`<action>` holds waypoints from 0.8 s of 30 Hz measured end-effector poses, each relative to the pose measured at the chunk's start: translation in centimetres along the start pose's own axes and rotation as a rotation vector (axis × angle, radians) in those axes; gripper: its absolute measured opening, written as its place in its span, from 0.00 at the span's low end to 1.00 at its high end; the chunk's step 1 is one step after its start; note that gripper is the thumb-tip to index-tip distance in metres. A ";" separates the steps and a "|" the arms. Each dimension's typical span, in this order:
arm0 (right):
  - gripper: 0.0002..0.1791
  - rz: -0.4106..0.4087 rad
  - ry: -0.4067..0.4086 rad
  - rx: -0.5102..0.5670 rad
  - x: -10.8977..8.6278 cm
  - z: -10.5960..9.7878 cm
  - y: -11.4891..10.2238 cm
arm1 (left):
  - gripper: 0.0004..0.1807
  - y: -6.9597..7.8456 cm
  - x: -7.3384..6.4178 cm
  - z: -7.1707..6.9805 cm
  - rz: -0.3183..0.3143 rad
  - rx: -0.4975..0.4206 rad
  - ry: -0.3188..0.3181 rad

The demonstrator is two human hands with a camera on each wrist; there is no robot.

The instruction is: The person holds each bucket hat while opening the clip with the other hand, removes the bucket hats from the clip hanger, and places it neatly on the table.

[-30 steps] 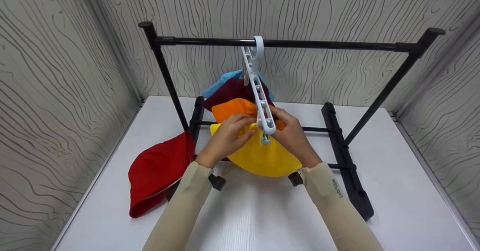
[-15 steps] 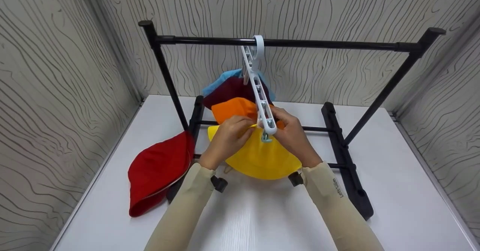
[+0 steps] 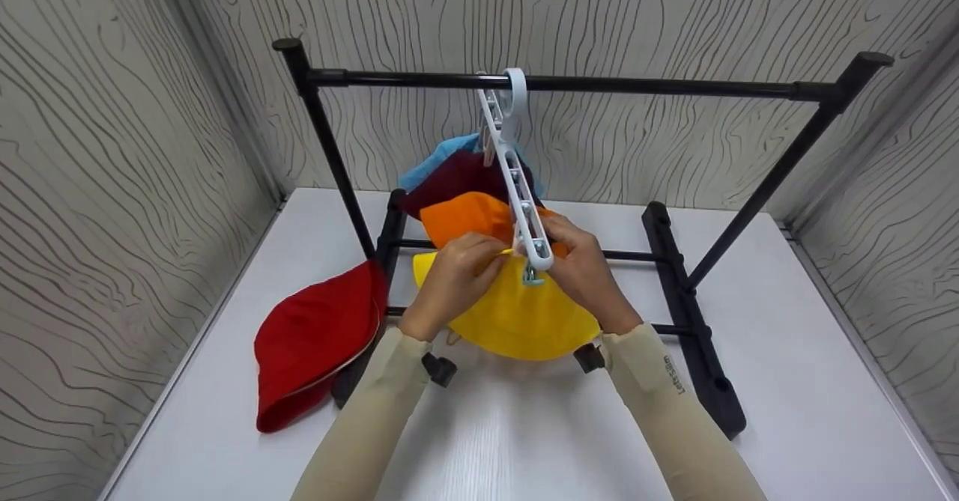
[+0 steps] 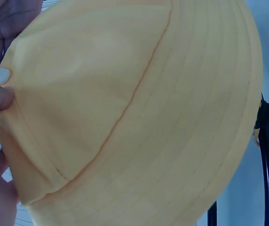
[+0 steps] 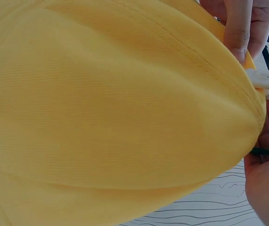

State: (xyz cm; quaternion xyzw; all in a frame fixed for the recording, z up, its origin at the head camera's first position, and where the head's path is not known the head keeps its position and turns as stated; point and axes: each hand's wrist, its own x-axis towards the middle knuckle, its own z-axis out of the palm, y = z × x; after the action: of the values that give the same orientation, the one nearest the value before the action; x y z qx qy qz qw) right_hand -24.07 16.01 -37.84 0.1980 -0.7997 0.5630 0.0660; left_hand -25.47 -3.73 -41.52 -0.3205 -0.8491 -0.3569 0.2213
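Observation:
A yellow bucket hat (image 3: 517,314) hangs under the near end of a white clip hanger (image 3: 517,179), its crown uppermost. My left hand (image 3: 457,272) pinches the edge of the crown between thumb and fingers, as the right wrist view also shows. A white clip (image 5: 264,79) meets the fabric right beside those fingertips. On the other side, my right hand (image 3: 584,269) curls in at this clip and grips it, its fingertips partly hidden behind the hanger. A pale teal clip (image 3: 532,278) dangles at the hanger's near end, in front of the hat.
The hanger hooks over the bar (image 3: 659,87) of a black rack. Behind the yellow hat hang an orange hat (image 3: 468,216), a maroon hat (image 3: 464,179) and a light blue hat (image 3: 446,158). A red bucket hat (image 3: 318,344) lies on the white table (image 3: 809,381) at left, against the rack's foot.
My left fingers have closed on the crown's edge and drawn it slightly left and up; the yellow hat has shifted a little. The right hand stays in nearly the same place.

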 end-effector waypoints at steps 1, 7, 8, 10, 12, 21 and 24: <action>0.25 -0.003 -0.001 0.003 0.0 0.0 0.0 | 0.13 0.0 0.0 0.0 -0.003 0.003 0.002; 0.25 -0.043 0.015 -0.001 0.0 0.1 0.0 | 0.13 0.0 -0.1 0.2 -0.013 0.012 0.007; 0.24 -0.047 0.020 0.001 0.0 0.1 0.0 | 0.13 0.0 -0.1 0.2 -0.011 0.012 0.006; 0.23 -0.072 0.032 0.000 0.0 0.1 0.0 | 0.13 0.1 0.0 0.2 -0.005 0.006 0.003; 0.22 -0.087 0.043 0.003 0.1 0.2 0.0 | 0.13 0.1 0.0 0.2 -0.004 -0.001 0.002; 0.19 -0.095 0.070 0.019 0.2 0.3 0.1 | 0.13 0.1 -0.1 0.2 -0.007 -0.011 0.007; 0.19 -0.082 0.076 0.026 0.2 0.3 0.1 | 0.13 0.0 -0.1 0.2 -0.008 -0.023 0.002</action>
State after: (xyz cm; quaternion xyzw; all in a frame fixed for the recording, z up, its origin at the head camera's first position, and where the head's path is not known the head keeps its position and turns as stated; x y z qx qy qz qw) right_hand -24.23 15.65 -37.96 0.2097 -0.7803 0.5775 0.1168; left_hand -25.39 -3.60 -41.75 -0.3193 -0.8460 -0.3678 0.2169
